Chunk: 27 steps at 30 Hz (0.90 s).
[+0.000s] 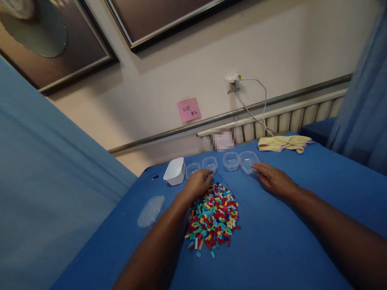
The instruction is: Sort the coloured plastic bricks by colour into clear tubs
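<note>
A row of clear plastic containers runs along the far side of the blue-covered table (272, 241). My left hand (198, 184) reaches over the far edge of a heap of small multicoloured building bricks (214, 217), its bent fingers at the near rim of the second clear container (209, 163). To the right, my right hand (275, 179) has its fingers closed at the near right edge of the rightmost clear container (248, 160). Another clear container (231, 160) stands beside that one. A smaller clear container (192, 169) is partly behind my left hand.
A white plastic tub (175, 171) stands at the row's left end. Nearer lies a clear lid (150, 212). A yellow cloth (282, 143) and a white cable (265, 104) are at the back right. Blue curtains (51, 173) hang at both sides.
</note>
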Each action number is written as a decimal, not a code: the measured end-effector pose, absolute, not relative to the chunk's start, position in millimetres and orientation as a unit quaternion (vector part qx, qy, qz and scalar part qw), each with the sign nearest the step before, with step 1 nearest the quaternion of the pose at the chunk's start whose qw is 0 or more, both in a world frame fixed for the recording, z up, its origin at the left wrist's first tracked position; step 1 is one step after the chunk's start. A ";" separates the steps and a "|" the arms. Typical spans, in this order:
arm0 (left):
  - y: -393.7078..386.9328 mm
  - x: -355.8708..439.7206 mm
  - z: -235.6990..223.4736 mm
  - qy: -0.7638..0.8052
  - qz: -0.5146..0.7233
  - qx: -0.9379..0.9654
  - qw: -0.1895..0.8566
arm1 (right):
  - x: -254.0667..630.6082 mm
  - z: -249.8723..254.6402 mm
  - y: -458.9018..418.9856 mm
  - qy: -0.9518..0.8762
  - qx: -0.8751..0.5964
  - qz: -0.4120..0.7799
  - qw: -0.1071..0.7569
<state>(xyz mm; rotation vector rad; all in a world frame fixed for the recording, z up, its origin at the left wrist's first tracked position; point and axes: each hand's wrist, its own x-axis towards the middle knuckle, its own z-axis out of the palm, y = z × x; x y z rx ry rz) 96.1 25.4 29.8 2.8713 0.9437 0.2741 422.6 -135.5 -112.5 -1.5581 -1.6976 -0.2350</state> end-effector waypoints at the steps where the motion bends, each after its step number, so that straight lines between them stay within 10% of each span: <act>1: 25.0 105.1 29.0 0.303 0.097 0.947 0.043 | 422.0 -112.7 -135.1 -0.673 -0.613 -0.091 0.404; 13: 39.6 197.2 11.2 0.225 0.045 0.973 -0.029 | 417.7 -118.9 -132.3 -0.669 -0.608 -0.070 0.422; 27: -13.9 37.2 35.7 0.291 0.124 0.943 0.100 | 425.9 -120.4 -136.5 -0.635 -0.641 -0.091 0.421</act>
